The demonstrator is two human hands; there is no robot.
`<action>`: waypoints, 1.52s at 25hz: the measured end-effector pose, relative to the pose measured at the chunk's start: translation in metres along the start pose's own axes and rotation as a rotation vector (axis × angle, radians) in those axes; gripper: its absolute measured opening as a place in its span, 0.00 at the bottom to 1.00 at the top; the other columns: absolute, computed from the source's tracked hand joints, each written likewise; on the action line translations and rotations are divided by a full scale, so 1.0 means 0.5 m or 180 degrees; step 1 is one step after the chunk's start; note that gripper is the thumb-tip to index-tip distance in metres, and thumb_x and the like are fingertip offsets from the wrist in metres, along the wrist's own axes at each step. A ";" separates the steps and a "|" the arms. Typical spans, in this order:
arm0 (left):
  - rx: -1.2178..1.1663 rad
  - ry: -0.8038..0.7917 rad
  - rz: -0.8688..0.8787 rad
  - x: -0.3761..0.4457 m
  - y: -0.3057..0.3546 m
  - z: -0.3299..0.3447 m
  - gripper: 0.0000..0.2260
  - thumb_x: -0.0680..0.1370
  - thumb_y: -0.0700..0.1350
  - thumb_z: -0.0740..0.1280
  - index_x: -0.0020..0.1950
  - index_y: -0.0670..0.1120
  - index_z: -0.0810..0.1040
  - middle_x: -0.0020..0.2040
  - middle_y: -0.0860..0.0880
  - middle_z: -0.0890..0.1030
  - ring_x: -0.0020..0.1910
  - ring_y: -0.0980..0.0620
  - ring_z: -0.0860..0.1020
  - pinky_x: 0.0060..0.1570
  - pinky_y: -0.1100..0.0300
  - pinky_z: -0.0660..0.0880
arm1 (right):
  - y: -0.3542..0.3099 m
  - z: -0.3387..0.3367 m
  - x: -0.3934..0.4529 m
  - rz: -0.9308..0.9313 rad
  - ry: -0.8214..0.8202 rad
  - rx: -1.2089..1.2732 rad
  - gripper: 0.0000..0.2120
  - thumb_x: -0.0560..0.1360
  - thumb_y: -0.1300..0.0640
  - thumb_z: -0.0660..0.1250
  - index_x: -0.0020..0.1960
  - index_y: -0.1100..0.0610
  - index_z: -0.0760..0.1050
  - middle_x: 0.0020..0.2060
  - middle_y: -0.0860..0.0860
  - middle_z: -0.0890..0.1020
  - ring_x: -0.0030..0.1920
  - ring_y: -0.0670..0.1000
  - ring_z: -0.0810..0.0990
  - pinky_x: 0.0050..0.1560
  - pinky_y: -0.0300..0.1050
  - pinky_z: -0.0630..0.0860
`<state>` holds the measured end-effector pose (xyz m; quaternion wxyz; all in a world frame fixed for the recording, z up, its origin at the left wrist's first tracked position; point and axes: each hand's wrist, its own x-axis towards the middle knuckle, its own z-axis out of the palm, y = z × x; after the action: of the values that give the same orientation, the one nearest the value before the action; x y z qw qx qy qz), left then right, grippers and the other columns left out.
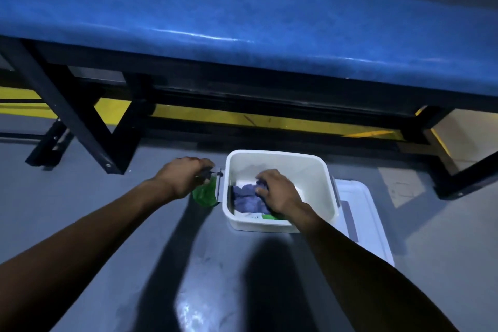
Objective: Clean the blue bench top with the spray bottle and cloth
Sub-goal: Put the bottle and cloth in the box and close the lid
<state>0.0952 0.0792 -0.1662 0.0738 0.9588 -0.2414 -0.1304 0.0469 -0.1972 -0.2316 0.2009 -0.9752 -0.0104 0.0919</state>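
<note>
The blue padded bench top runs across the upper part of the head view on a black frame. On the grey floor below it stands a white tub. My left hand grips the head of a green spray bottle just left of the tub. My right hand is inside the tub, fingers curled on a crumpled blue-purple cloth. A bit of green shows under that wrist.
A white lid lies flat on the floor, partly under the tub on its right. Black bench legs slant down at the left and right. A yellow floor stripe runs under the bench.
</note>
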 end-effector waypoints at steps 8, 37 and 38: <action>-0.0523 -0.0174 -0.0065 -0.030 -0.025 -0.228 0.05 0.80 0.48 0.69 0.53 0.54 0.84 0.46 0.55 0.86 0.47 0.54 0.83 0.50 0.56 0.77 | 0.027 -0.092 -0.048 0.0059 0.0611 0.0899 0.12 0.80 0.56 0.64 0.62 0.49 0.78 0.61 0.48 0.81 0.56 0.49 0.82 0.61 0.45 0.76; -0.1784 0.0056 0.0566 0.131 0.295 -0.053 0.18 0.81 0.54 0.66 0.71 0.60 0.74 0.70 0.58 0.77 0.67 0.54 0.75 0.68 0.51 0.73 | 0.427 0.001 -0.144 0.2419 0.0343 0.0059 0.19 0.77 0.50 0.65 0.58 0.64 0.73 0.57 0.60 0.79 0.58 0.61 0.80 0.54 0.48 0.76; -0.1749 0.0035 0.0560 0.132 0.295 -0.057 0.18 0.80 0.55 0.66 0.71 0.60 0.73 0.70 0.58 0.76 0.66 0.54 0.76 0.67 0.51 0.73 | 0.428 -0.002 -0.145 0.2387 0.0218 0.0042 0.17 0.75 0.50 0.66 0.53 0.63 0.75 0.53 0.58 0.80 0.56 0.60 0.81 0.51 0.46 0.76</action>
<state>0.0941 -0.0792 -0.1228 0.3432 0.8789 -0.2789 -0.1787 -0.0278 -0.3983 -0.3022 0.1598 -0.9125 0.3547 0.1265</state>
